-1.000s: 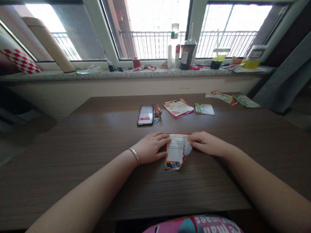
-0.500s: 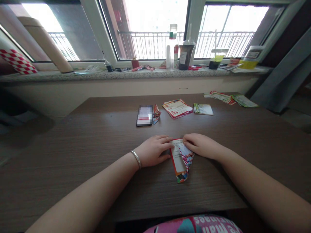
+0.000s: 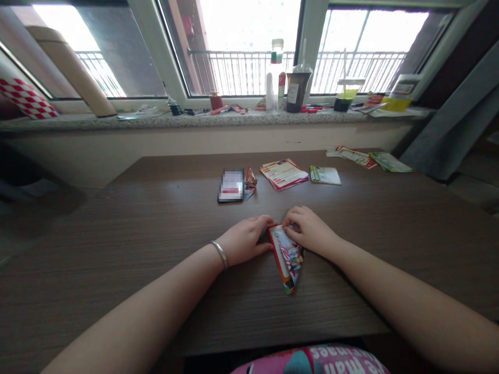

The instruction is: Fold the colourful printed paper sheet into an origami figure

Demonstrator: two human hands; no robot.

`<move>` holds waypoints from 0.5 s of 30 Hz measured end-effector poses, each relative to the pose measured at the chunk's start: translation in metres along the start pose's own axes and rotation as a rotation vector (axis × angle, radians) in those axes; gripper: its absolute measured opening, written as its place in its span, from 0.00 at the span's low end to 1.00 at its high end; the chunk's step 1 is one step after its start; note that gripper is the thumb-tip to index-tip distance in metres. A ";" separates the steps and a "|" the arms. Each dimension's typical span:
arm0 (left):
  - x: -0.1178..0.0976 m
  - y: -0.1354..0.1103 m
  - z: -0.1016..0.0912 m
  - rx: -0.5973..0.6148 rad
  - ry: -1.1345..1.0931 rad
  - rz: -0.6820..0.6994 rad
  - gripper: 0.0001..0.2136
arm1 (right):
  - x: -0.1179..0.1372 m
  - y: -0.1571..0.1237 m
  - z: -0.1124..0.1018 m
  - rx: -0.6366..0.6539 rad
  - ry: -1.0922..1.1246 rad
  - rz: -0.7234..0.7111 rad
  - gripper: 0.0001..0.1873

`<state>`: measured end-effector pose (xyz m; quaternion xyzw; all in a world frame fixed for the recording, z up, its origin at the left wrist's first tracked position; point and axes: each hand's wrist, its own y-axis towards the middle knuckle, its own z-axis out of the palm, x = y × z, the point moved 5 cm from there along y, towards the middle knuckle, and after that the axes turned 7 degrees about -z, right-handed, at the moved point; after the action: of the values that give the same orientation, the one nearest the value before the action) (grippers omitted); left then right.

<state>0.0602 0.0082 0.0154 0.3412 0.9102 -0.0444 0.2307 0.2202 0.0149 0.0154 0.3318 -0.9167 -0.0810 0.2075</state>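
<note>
A paper leaflet with a red edge and a colourful printed side lies on the table in front of me, its right part folded over into a narrow, pointed shape. My left hand, with a silver bangle at the wrist, holds the leaflet's upper left edge; the fingertips are at the top corner and the thumb lower down the side. My right hand has its fingers bent and pressed onto the folded flap near the top. The tips of some fingers are hidden by the paper and the hand itself.
Beyond my hands lie a phone-like device with a blurred screen, a crumpled paper piece, a stack of leaflets and a small card pile. More leaflets lie at the back right. Bottles and cups line the windowsill.
My right hand has moved left, bringing the printed flap further over the leaflet, which now looks narrower. My left fingers have drawn back from the white face to its upper left edge.
</note>
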 end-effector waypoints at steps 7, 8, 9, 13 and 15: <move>-0.001 0.001 0.001 -0.042 0.020 -0.002 0.23 | 0.007 0.006 0.002 -0.022 0.028 -0.002 0.04; -0.002 0.001 0.001 -0.052 0.029 -0.006 0.23 | 0.007 0.006 0.002 -0.022 0.020 0.011 0.04; -0.002 0.001 0.000 -0.063 0.041 -0.013 0.23 | 0.006 0.007 0.002 -0.021 0.009 0.025 0.04; -0.003 0.000 0.000 -0.080 0.116 -0.026 0.21 | 0.003 0.006 0.002 -0.010 -0.045 0.073 0.04; -0.003 0.000 0.001 -0.075 0.141 -0.028 0.20 | 0.003 0.006 0.002 -0.008 -0.062 0.091 0.04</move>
<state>0.0622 0.0060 0.0159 0.3216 0.9299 0.0106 0.1782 0.2139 0.0177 0.0160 0.2864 -0.9364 -0.0856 0.1840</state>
